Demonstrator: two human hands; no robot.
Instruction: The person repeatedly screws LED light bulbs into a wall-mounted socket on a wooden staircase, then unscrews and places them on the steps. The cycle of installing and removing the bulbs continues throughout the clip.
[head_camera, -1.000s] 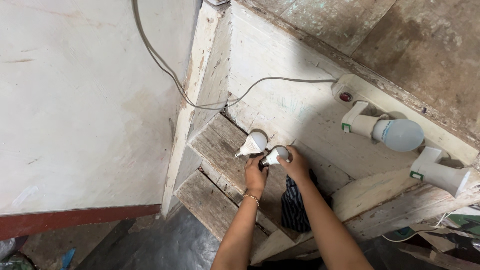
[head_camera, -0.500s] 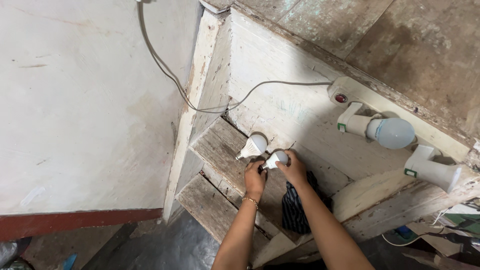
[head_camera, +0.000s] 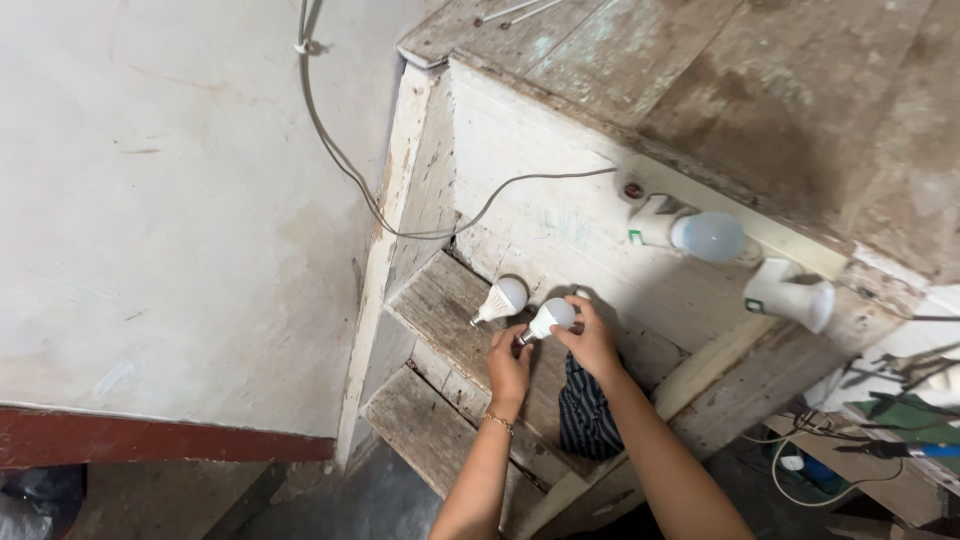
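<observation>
Both my hands meet at a small white bulb (head_camera: 550, 318) over a worn wooden shelf (head_camera: 440, 300). My left hand (head_camera: 508, 366), a bracelet on its wrist, pinches the bulb's metal base. My right hand (head_camera: 592, 342) wraps around the bulb's round end. A second white bulb (head_camera: 500, 298) lies on the shelf just left of the held one, untouched.
A white socket bar (head_camera: 770, 235) on the wooden wall carries two bulbs (head_camera: 706, 237) (head_camera: 794, 296). A grey cable (head_camera: 340, 160) runs down the plaster wall to it. A dark striped cloth (head_camera: 585, 412) hangs below my right hand. Tools and wires (head_camera: 880, 420) lie at the right.
My hands stay on the small bulb at the same place on the shelf. Only the view has shifted a little.
</observation>
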